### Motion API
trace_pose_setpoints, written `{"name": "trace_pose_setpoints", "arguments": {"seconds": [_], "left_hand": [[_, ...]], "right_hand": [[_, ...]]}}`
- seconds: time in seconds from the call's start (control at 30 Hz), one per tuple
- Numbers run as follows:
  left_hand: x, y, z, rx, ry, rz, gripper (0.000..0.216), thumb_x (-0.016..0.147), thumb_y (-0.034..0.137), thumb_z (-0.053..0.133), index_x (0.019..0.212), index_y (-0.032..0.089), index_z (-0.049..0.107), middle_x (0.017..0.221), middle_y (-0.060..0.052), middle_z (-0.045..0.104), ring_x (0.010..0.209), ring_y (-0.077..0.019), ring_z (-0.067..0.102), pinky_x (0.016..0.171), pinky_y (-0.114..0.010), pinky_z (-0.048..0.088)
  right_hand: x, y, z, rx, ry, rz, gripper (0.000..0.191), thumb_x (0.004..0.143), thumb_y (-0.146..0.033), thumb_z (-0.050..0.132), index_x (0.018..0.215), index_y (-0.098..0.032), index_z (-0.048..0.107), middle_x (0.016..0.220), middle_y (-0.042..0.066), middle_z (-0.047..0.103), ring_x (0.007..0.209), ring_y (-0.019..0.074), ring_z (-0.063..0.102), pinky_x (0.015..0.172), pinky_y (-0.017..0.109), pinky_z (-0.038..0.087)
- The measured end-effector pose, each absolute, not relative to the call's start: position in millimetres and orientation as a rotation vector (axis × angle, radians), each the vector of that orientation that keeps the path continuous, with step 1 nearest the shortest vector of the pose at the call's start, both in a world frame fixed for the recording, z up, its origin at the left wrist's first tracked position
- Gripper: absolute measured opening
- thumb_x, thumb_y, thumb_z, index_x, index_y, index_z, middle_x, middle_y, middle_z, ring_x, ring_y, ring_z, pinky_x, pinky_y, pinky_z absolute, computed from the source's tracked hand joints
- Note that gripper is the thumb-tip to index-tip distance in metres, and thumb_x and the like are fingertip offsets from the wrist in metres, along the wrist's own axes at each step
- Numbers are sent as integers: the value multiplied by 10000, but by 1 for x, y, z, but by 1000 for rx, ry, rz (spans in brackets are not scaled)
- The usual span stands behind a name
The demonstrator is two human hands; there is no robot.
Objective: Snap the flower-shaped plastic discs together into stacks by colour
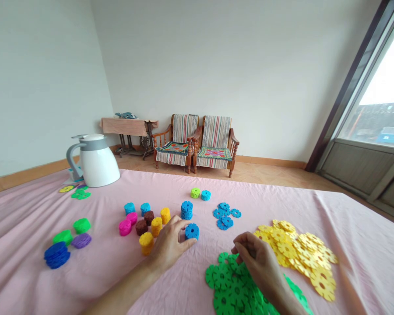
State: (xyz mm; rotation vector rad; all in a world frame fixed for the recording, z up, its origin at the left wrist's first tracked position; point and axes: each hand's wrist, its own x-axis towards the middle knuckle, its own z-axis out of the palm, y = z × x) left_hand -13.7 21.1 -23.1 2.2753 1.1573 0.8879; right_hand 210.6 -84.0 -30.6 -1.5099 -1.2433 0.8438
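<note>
My left hand (pixel 170 243) is closed around a short stack of blue notched plastic discs (pixel 192 232), thumb at the front and fingers behind. Just beyond it stands a taller blue stack (pixel 187 210). Several loose blue discs (pixel 223 212) lie to the right of that. My right hand (pixel 258 260) hovers over a heap of green notched discs (pixel 228 280), its fingers curled together; whatever they may hold is hidden. Beside it spreads a heap of yellow discs (pixel 289 245). Yellow stacks (pixel 146 243) stand left of my left hand, with brown stacks (pixel 141 227) close by.
Pink stacks (pixel 125 227), green stacks (pixel 82 225), a purple stack (pixel 81 240) and a dark blue stack (pixel 56 255) sit on the left of the pink cloth (pixel 118 271). A white jug (pixel 100 164) stands at the back left. Two wooden chairs (pixel 215 153) are beyond the table.
</note>
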Motion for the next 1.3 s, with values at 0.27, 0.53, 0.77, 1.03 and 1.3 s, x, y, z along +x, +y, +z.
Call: {"name": "trace_pose_setpoints", "arguments": {"seconds": [0.27, 0.53, 0.77, 1.03, 1.3], "left_hand": [[-15, 18, -28, 2269, 1101, 936, 420, 706, 272, 710, 1114, 245, 611, 1045, -35, 604, 1008, -245, 567, 884, -367, 450], [-20, 19, -35, 2251, 1105, 933, 435, 713, 257, 704, 1130, 222, 586, 1020, -46, 602, 938, -219, 588, 833, -354, 478], [-20, 18, -31, 2246, 1077, 897, 358, 761, 273, 647, 1111, 226, 588, 1016, -46, 603, 919, -221, 583, 821, -360, 478], [-20, 19, -32, 2228, 1101, 888, 374, 736, 247, 653, 1103, 219, 585, 1008, -45, 601, 870, -207, 590, 790, -339, 484], [-28, 2, -35, 2237, 1196, 1044, 199, 782, 202, 531, 979, 202, 503, 841, -1, 553, 590, -127, 522, 652, -300, 478]], "right_hand": [[219, -78, -31, -1651, -1378, 664, 176, 783, -371, 513, 766, -206, 572, 683, 18, 657, 599, 164, 605, 558, 266, 446], [252, -23, -53, -1832, -1616, 194, 204, 696, -219, 552, 869, -201, 660, 825, 42, 637, 708, 167, 591, 702, 290, 452], [252, 8, -59, -1935, -1669, 165, 272, 647, -338, 664, 883, -205, 683, 866, 55, 621, 795, 197, 596, 761, 303, 454], [253, 14, -53, -1966, -1593, 266, 210, 569, -260, 704, 751, -197, 620, 779, 30, 623, 736, 171, 592, 683, 259, 446], [242, 4, -45, -1957, -1531, 323, 219, 555, -263, 657, 730, -208, 538, 746, 4, 609, 692, 158, 571, 623, 263, 434]]}}
